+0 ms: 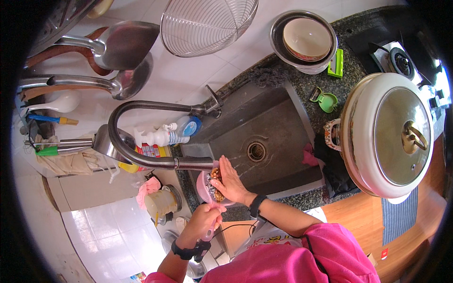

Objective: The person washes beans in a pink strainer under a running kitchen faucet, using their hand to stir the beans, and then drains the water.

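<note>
My left hand [207,219] grips the handle of a pink plastic strainer or scoop [202,189], tilted at the near left edge of the sink. Inside it lie mixed grains or beans [215,185], brown, white and dark. Flat across its mouth rests my right hand [231,182], palm towards the grains, thumb spread and fingers extended. The spout of a steel gooseneck faucet [194,163] ends right above the strainer, by my right fingertips. Thin streaks of water run over the dark sink basin [276,123] towards its drain [256,151].
A large lidded pot [361,141] stands right of the sink, near a gas burner [401,62]. Nested bowls [308,39] and a green peeler [327,102] sit on the granite counter. Bottles [159,137] crowd behind the faucet. Spatulas and ladles [127,46] hang at left.
</note>
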`<state>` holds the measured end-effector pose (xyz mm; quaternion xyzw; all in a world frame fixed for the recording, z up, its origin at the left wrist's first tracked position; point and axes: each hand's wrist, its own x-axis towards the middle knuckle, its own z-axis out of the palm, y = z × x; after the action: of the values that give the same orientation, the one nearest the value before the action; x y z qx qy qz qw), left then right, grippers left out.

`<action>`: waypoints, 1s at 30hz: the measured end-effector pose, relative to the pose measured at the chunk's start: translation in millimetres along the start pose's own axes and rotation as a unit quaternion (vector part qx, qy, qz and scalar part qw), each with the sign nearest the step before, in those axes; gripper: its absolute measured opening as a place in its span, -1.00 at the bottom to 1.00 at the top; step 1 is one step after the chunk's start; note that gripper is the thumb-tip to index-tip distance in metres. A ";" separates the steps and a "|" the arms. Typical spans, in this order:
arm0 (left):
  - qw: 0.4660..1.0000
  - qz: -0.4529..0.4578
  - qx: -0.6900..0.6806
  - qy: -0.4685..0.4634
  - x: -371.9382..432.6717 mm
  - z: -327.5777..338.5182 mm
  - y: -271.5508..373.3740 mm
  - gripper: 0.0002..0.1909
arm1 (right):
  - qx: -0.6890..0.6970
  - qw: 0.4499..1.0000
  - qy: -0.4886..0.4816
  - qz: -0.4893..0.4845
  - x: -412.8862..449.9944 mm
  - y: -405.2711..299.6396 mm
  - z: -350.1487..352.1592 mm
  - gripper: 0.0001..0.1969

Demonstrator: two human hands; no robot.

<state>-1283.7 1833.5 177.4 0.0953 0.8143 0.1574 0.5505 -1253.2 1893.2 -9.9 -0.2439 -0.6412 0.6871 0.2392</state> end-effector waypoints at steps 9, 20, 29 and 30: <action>1.000 0.001 0.000 -0.003 1.8 -0.8 -1.6 -0.78 | -0.013 1.000 -0.004 0.013 -1.7 4.5 2.9 -0.10; 0.998 0.003 -0.025 -0.052 19.0 -15.2 -16.4 -0.77 | -0.066 0.997 0.034 0.013 -4.4 15.2 5.2 -0.13; 0.991 0.032 -0.052 -0.122 43.0 -29.1 -39.9 -0.76 | -0.133 0.990 0.036 0.017 -4.5 30.4 7.0 -0.14; 0.991 0.033 -0.044 -0.122 44.5 -29.8 -41.6 -0.75 | -0.134 0.990 0.035 0.013 -3.6 29.6 6.1 -0.14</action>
<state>-1327.3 1804.8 134.1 0.1164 0.7296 0.1987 0.6439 -1254.8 1884.4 -39.0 -0.3062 -0.7153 0.5891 0.2180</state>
